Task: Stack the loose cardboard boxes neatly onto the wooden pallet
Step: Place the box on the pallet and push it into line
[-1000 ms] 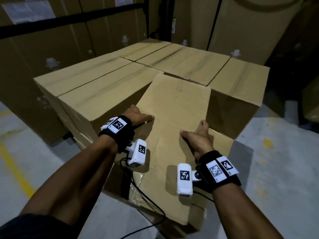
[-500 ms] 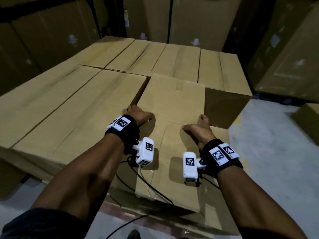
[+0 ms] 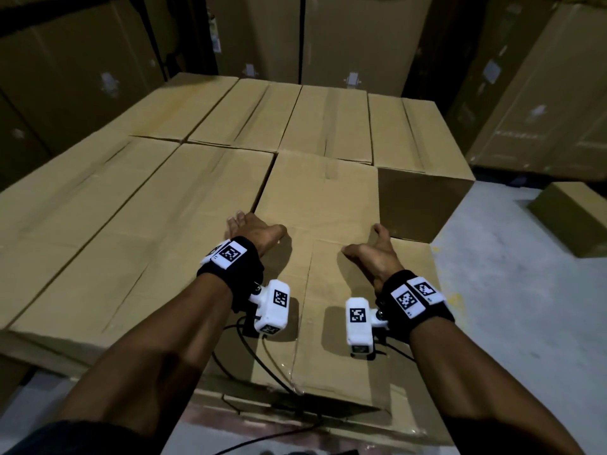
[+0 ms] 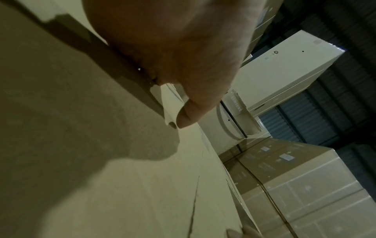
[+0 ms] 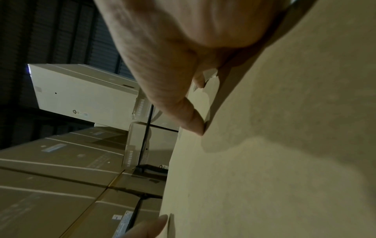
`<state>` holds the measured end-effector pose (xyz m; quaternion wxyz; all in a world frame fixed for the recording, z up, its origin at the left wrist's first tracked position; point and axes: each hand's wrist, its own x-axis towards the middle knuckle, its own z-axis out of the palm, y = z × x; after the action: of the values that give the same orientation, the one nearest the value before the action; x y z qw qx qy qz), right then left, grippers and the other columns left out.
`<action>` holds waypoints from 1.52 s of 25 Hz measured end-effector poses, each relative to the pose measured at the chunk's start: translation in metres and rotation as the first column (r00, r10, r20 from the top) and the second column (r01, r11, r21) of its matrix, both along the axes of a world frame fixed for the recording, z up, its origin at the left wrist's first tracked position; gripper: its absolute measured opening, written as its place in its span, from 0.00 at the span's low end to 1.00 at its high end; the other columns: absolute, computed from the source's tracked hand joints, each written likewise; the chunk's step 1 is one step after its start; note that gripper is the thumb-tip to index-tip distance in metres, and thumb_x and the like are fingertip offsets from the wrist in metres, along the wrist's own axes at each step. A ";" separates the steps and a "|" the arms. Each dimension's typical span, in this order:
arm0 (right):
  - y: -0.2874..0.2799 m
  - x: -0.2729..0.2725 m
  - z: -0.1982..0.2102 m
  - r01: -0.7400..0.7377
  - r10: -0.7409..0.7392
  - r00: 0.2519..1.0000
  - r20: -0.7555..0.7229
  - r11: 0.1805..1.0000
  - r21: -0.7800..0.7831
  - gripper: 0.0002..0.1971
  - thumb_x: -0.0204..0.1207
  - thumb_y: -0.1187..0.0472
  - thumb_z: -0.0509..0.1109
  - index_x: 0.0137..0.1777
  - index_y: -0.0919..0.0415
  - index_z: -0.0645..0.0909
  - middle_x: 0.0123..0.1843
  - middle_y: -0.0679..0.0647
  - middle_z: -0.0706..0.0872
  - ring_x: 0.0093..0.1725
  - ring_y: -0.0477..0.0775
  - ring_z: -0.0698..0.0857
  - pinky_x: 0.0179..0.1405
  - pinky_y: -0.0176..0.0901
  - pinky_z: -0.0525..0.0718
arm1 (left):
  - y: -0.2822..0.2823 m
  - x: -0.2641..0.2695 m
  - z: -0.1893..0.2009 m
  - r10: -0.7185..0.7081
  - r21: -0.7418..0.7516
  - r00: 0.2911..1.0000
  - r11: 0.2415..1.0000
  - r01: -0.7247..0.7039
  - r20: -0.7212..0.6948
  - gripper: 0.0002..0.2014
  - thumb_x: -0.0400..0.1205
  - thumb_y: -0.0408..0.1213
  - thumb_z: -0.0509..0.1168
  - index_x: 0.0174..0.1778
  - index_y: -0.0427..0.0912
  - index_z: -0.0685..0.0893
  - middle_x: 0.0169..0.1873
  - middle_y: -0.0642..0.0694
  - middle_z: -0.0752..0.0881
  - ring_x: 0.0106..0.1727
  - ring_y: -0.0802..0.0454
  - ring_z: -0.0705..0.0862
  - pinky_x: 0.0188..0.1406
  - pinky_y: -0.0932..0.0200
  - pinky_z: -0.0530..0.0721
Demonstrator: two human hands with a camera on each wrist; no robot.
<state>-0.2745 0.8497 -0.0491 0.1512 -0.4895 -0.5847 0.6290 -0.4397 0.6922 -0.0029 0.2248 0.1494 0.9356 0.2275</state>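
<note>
Both hands have gone forward with the box since a moment ago, and the box now lies almost level, its far end up against the back row of boxes [image 3: 328, 123]. The left hand [image 3: 253, 229] holds the left side of the box [image 3: 325, 257], thumb on top and fingers curled down over the edge. The right hand [image 3: 374, 254] holds the right side the same way, thumb on top, fingers hidden over the edge. The box sits at the near right corner of the stack, right beside the long box [image 3: 157, 244] on its left. Its long side runs straight away from the person, so the coming push likely goes straight ahead. Both hands are about equally near. A dark gap shows on the right, beside the corner box [image 3: 420, 205]. Another box [image 3: 571, 215] sits on the floor [image 3: 512, 316], well apart.
</note>
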 end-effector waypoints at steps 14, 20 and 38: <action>-0.010 -0.007 0.023 -0.083 0.074 0.988 0.135 0.994 0.064 0.52 0.72 0.66 0.80 0.88 0.45 0.50 0.79 0.60 0.73 0.72 0.64 0.78 0.73 0.55 0.79 | -0.002 0.004 -0.013 -0.161 -0.148 0.980 0.979 0.143 -0.117 0.44 0.83 0.58 0.58 0.88 0.38 0.45 0.87 0.39 0.41 0.87 0.38 0.39 0.85 0.43 0.42; -0.007 -0.003 0.027 -0.113 0.101 0.985 0.138 0.991 0.079 0.50 0.75 0.66 0.79 0.89 0.48 0.50 0.83 0.61 0.69 0.77 0.65 0.73 0.72 0.49 0.75 | 0.001 0.001 -0.010 -0.144 -0.174 0.985 0.977 0.126 -0.098 0.45 0.82 0.58 0.60 0.88 0.37 0.46 0.87 0.39 0.42 0.87 0.38 0.41 0.85 0.42 0.46; -0.065 0.053 0.045 -0.271 0.225 0.932 0.284 0.953 0.136 0.45 0.80 0.63 0.75 0.89 0.59 0.49 0.83 0.62 0.68 0.75 0.65 0.74 0.56 0.45 0.76 | -0.075 0.016 -0.015 -0.185 -0.026 0.981 0.982 0.187 0.063 0.42 0.58 0.66 0.63 0.59 0.37 0.85 0.58 0.34 0.85 0.55 0.33 0.84 0.60 0.44 0.84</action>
<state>-0.2215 0.7850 -0.0043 0.0324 -0.4763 -0.7094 0.5185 -0.4238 0.6167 -0.0181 0.2755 0.2256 0.9139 0.1950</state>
